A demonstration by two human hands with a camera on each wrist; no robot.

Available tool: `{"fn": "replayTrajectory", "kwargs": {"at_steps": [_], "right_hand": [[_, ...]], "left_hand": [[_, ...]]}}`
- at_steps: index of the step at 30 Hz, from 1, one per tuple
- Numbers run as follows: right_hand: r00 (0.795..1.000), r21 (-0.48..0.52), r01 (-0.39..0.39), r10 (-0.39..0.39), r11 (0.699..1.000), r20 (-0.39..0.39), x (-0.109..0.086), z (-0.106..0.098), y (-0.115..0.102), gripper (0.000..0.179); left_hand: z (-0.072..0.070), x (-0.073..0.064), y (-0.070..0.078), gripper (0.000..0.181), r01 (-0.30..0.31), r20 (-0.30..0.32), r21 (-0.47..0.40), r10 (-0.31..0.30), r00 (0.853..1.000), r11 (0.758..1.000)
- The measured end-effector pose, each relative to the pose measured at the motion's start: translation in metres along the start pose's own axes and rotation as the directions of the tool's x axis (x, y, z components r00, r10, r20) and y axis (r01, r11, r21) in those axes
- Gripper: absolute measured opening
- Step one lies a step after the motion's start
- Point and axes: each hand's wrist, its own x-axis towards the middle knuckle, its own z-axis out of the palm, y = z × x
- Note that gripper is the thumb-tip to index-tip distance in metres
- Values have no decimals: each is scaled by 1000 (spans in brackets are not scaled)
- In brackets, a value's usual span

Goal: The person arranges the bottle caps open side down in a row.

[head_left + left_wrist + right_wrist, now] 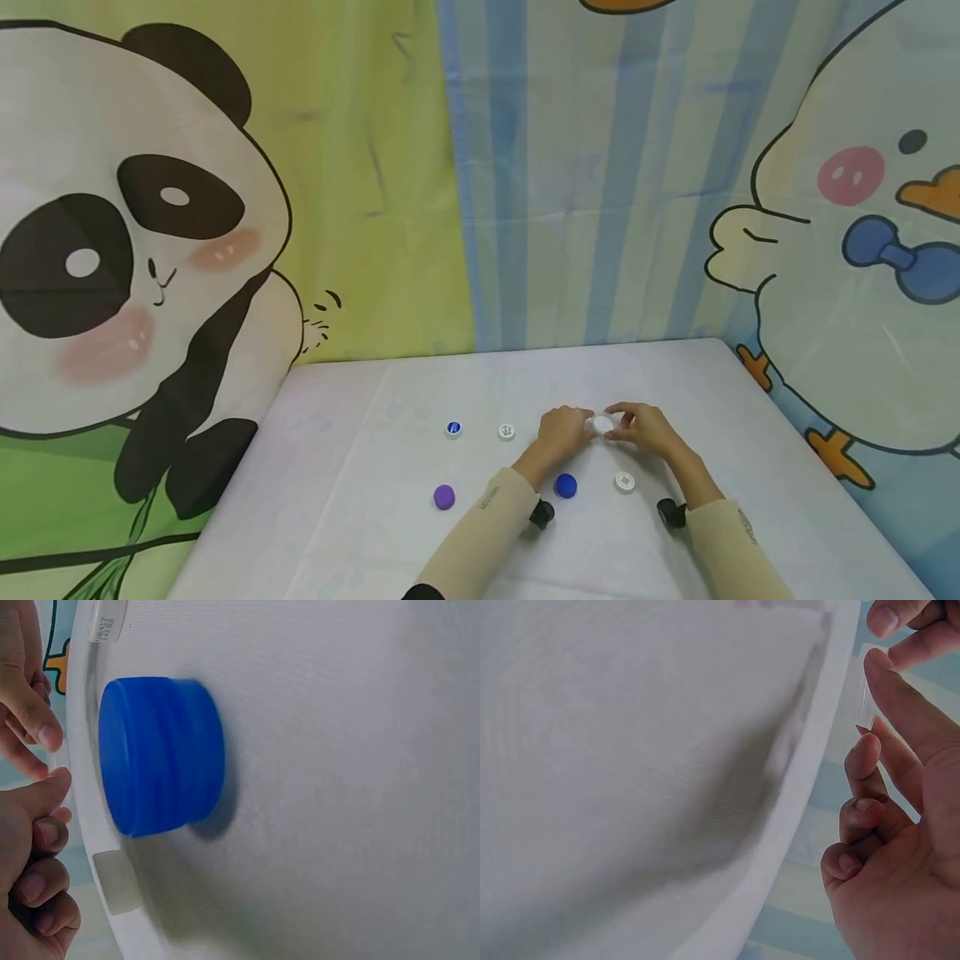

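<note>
Both hands meet over the table at a small white round cap (603, 423), translucent at its edge in the right wrist view. My right hand (647, 429) pinches it between thumb and forefinger, its other fingers bent. From the opposite side my left hand (562, 431) pinches the cap's edge with thumb and forefinger, the remaining fingers curled in. A blue bottle cap (161, 757) stands on the table close to the left wrist. Nearer the right forearm lies a white cap (624, 482) with a ringed top.
A purple cap (444, 497) lies at the left of the white-covered table (360, 467). Farther back are a blue-and-white cap (453, 429) and a white cap with dark marks (506, 432). Printed curtains (375, 192) hang behind the table.
</note>
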Motion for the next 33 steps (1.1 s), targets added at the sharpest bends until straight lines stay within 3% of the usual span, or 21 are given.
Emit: {"fn": "replayTrajectory", "kwargs": {"at_steps": [6, 9, 13, 15, 17, 22, 25, 28, 33], "right_hand": [[999, -11, 34, -34, 999, -14, -11, -15, -29, 45], [995, -17, 93, -93, 996, -38, -17, -23, -46, 47], [984, -43, 161, -164, 986, -76, -28, -33, -71, 49], [973, -64, 196, -202, 978, -107, -36, -37, -86, 48], [958, -77, 238, -247, 968, -146, -44, -39, -102, 46], [886, -97, 389, -401, 916, -232, -64, -36, -138, 42], [852, -107, 452, -464, 886, -242, -72, -30, -153, 42], [840, -102, 478, -488, 872, -238, -78, -23, -163, 42], [829, -87, 500, -505, 862, -239, -83, -14, -171, 42]], "left_hand": [[-20, -10, -11, 38, -105, -132, -33, 100, 986, 994], [-37, -20, -16, 41, -170, -196, -27, 161, 967, 985], [-59, -40, -24, 39, -250, -291, -61, 222, 931, 966], [-70, -53, -27, 39, -288, -344, -89, 241, 907, 954], [-80, -67, -30, 38, -326, -411, -108, 257, 875, 939], [-98, -105, -37, 35, -401, -560, -118, 273, 782, 908], [-104, -125, -42, 35, -429, -607, -117, 278, 745, 896], [-109, -142, -46, 34, -443, -626, -122, 277, 729, 888], [-114, -157, -50, 32, -448, -625, -152, 265, 734, 881]]}}
